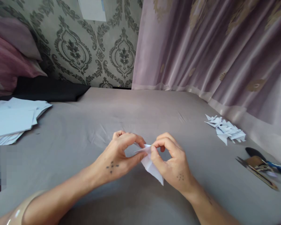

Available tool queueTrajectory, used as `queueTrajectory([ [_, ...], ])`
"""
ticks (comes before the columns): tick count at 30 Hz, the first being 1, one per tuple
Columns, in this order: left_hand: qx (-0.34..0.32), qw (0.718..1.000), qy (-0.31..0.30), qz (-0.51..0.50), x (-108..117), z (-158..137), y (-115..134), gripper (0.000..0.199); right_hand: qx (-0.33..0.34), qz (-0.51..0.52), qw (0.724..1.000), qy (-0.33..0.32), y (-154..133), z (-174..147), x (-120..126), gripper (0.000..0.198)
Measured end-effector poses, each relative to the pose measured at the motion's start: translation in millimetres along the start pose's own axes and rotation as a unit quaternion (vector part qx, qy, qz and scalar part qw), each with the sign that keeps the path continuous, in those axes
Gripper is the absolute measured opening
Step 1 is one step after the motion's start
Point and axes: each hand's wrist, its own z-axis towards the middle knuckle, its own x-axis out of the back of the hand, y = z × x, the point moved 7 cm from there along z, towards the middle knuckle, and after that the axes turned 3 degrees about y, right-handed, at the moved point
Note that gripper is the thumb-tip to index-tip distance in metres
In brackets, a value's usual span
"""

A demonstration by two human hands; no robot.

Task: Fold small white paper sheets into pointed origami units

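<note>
A small folded piece of white paper (152, 167) is held up between my two hands, above the grey cloth surface. My left hand (124, 153) pinches its upper left part between thumb and fingers. On the other side, my right hand (170, 156) grips the upper right edge between thumb and forefinger. One pointed end of the paper hangs down between the hands, and its folds near the top are partly hidden by my fingertips.
Stacked white sheets (11, 120) lie at the left, before a black cloth (49, 89). To the right is a heap of folded white paper pieces (227, 128). Nearer are scissors (255, 172) and a blue-handled tool (278, 167). A purple curtain (189, 47) hangs behind.
</note>
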Motion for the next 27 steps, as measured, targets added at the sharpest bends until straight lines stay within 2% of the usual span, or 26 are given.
queueTrajectory([
  [13, 0.043, 0.992, 0.028, -0.118, 7.1, 4.1, -6.2, 0.012, 0.007, 0.011, 1.0, 0.012, -3.8, 1.2, 3.6, 0.014],
  [17, 0.029, 0.989, 0.036, -0.138, 8.1, 3.9, -4.6, 0.014, -0.018, 0.039, 0.999, -0.002, 0.2, 1.1, 4.4, 0.012],
  [20, 0.009, 0.991, 0.028, -0.131, 8.5, 3.8, -1.9, 0.012, -0.057, 0.076, 0.994, -0.045, 6.8, 1.0, 1.2, 0.007],
  [22, -0.016, 0.992, 0.027, -0.123, 9.9, 4.2, 2.4, 0.01, -0.077, 0.1, 0.989, -0.076, 10.2, 0.5, -2.2, 0.012],
  [27, -0.071, 0.993, 0.027, -0.09, 12.5, 5.2, 12.9, 0.009, -0.08, 0.142, 0.982, -0.091, 10.9, 0.9, -3.8, 0.012],
])
